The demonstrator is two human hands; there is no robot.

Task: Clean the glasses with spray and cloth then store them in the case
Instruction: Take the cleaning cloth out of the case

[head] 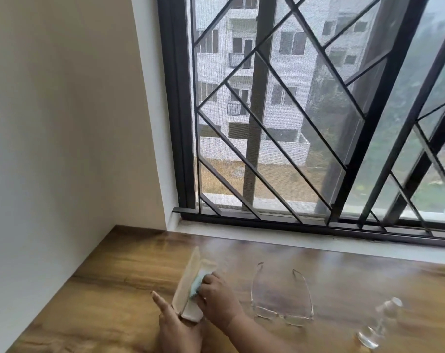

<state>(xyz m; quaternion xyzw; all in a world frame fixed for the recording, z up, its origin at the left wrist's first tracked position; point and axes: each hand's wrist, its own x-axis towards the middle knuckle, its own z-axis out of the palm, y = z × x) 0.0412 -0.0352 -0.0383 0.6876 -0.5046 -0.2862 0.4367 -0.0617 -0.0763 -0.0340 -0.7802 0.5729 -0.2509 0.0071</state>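
Note:
A beige glasses case point(188, 281) stands open on the wooden table point(109, 276), lid raised. My left hand point(175, 324) grips its near end, index finger stretched out. My right hand point(217, 296) reaches into the case and pinches a light blue cloth point(197, 285) lying inside it. Thin-framed glasses point(282, 299) lie on the table to the right with temples unfolded, pointing away from me. A clear spray bottle point(380, 322) lies on its side further right, near the front edge.
A white wall point(63, 149) borders the table on the left. Behind the table runs a white sill point(318, 240) under a window with a black metal grille point(292, 110).

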